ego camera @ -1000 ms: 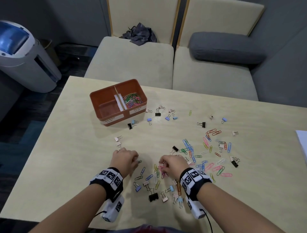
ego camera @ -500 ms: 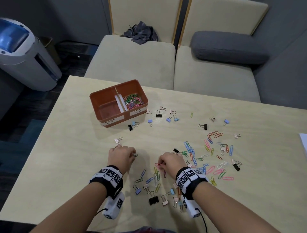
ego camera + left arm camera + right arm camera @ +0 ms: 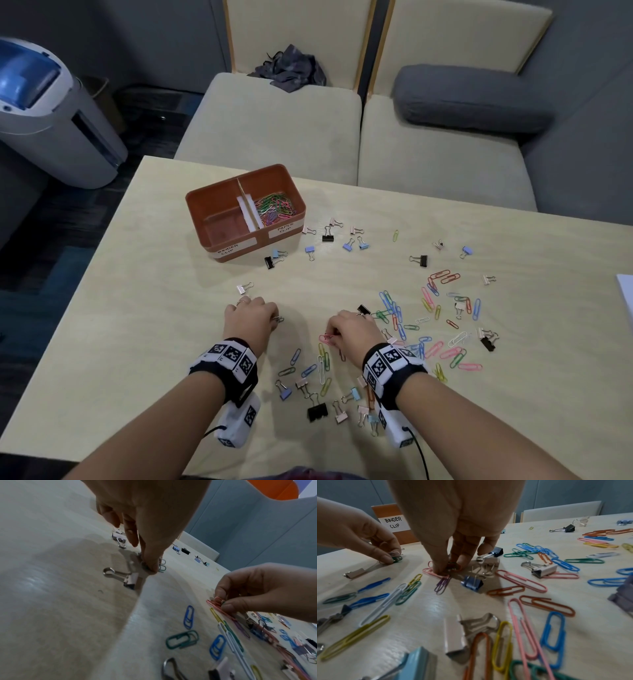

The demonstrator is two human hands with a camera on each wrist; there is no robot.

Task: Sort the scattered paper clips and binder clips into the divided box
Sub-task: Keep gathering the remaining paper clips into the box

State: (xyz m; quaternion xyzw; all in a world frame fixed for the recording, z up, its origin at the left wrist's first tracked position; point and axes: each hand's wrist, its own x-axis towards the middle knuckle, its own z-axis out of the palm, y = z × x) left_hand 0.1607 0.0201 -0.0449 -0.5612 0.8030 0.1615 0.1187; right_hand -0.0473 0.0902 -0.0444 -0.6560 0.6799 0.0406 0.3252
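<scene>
Pale wood tabletop [image 3: 137,342], cushioned seats behind.

Left hand [image 3: 248,317]: fingers curled, pinching green paper clip [image 3: 397,559]; one silver binder clip [image 3: 126,578] beside it. It has edged nearer the person over the last second.

Right hand [image 3: 352,330]: fingertips pinching pink paper clip [image 3: 325,339] plus several others, count unclear; position scarcely changed.

Scattered clips: many, both kinds, mostly right of the hands.

Divided box [image 3: 219,200]: one, orange, two compartments, unmoved; paper clips [image 3: 274,209] in the right one.
</scene>
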